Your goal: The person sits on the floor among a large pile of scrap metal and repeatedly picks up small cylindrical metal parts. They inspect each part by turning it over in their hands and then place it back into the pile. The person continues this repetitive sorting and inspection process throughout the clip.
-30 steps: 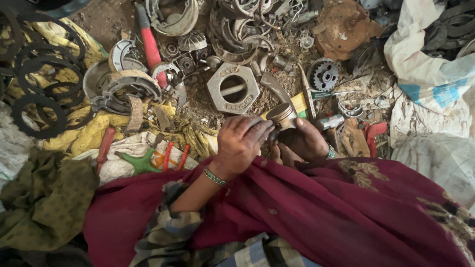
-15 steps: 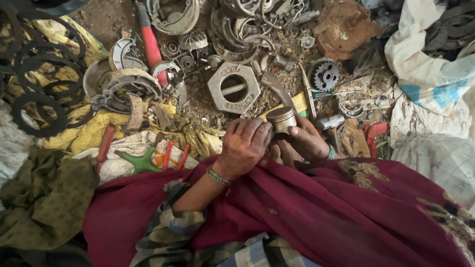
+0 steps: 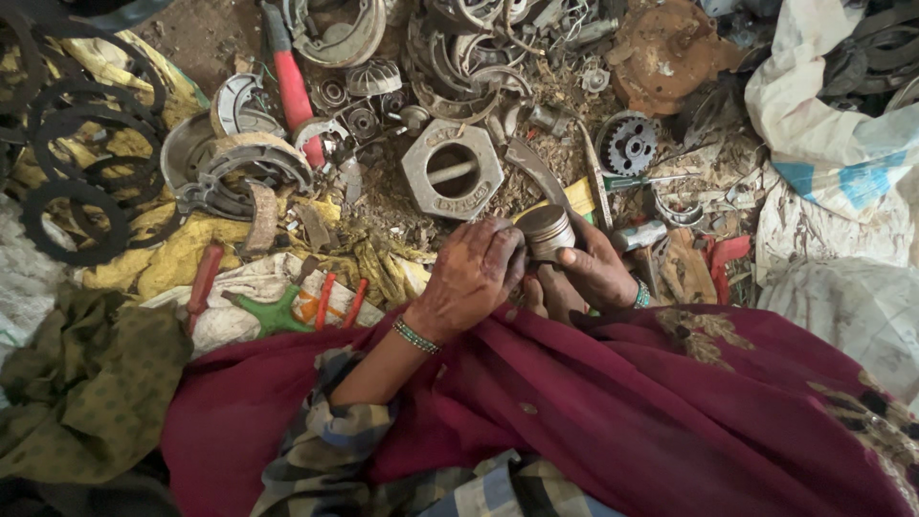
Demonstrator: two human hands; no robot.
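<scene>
A dull metal piston, a short cylinder, is held upright between both hands just above my lap. My left hand, with a beaded bracelet at the wrist, curls over its left side. My right hand grips it from the right and below. A dark red cloth covers my lap under the hands. Just beyond the piston lies a large hexagonal metal nut-shaped part.
The ground ahead is heaped with scrap: brake shoes, a sprocket, a red-handled tool, black ring gaskets at left, a rusty disc. White sacks lie right, olive cloth lower left.
Both hands have shifted slightly right and up with the piston; the left hand's fingers have wrapped further round it.
</scene>
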